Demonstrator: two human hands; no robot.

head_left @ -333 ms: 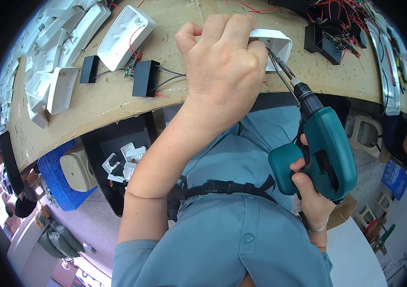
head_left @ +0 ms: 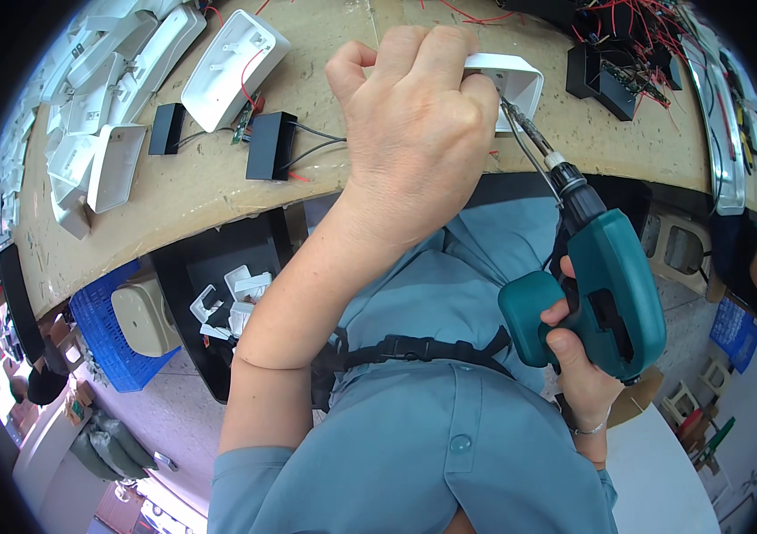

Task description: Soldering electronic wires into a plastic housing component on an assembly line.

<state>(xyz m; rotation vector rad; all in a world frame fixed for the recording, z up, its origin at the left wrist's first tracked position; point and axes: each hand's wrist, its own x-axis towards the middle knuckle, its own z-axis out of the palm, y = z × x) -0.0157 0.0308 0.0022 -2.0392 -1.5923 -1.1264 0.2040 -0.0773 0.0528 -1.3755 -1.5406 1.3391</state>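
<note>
My left hand point(head_left: 419, 133) is closed over a white plastic housing point(head_left: 521, 82) at the front of the bench. Its back faces up, so the fingertips and anything else pinched in them are hidden. In my right hand point(head_left: 585, 378) is a teal soldering gun point(head_left: 617, 280), gripped by its handle. The slim metal tip points up and left, close to the left fingers and the housing's near side, with a thin feed tube alongside it. Whether the tip touches anything cannot be made out. Left of my left hand, black wires run from a small black box point(head_left: 270, 147).
Another white housing point(head_left: 231, 71) with a red wire lies farther left, beside a second black box point(head_left: 166, 130). White shells point(head_left: 111, 80) pile up at the far left. Black boxes and tangled red wires point(head_left: 628, 53) fill the back right. Below the bench edge sits a black bin point(head_left: 184, 267).
The soldering gun has drawn back slightly, down and to the right, its tip moving a little away from the left fingers. My left hand and the housing stay put.
</note>
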